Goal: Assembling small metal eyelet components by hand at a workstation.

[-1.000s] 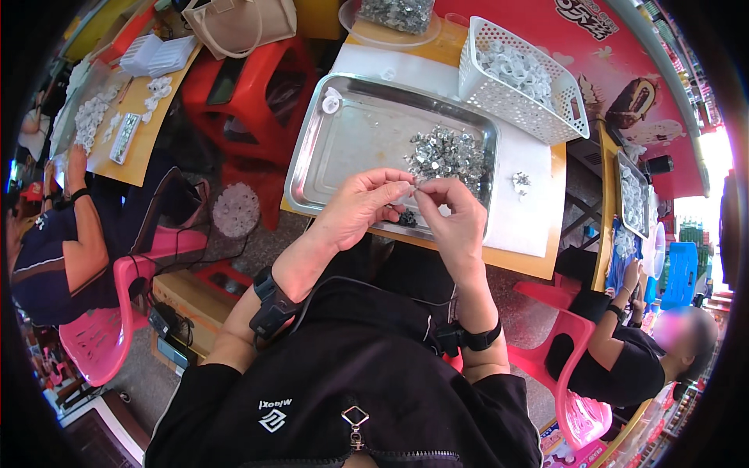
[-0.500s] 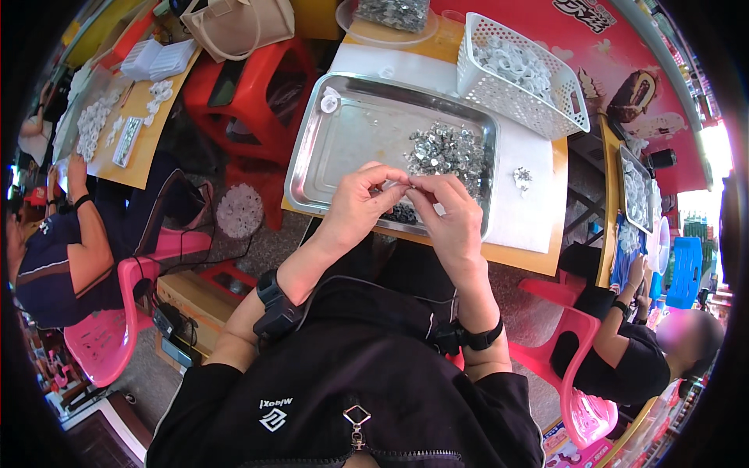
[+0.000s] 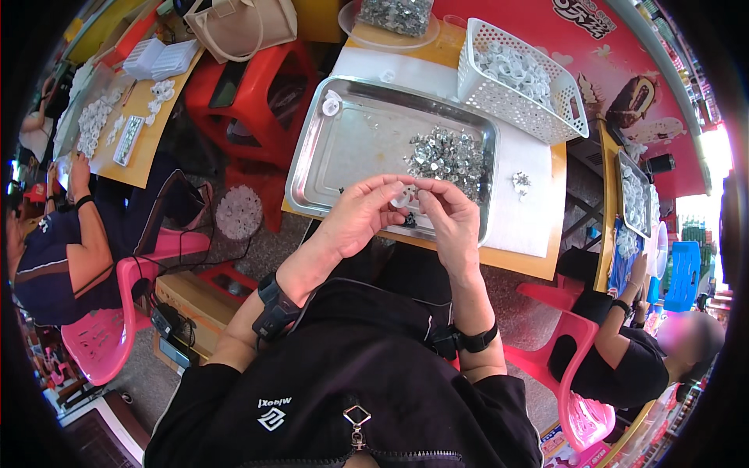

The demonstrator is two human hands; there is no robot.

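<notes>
One head-worn fisheye view — looking down from close above, hands near mid-frame.

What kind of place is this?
Probably a small handwork shop: a metal tray holds a heap of shiny bits, a white basket holds clear pieces, and another person sits at the left-hand table.

Yellowish table: white sheet, perhaps foam, under tray, basket.
</notes>
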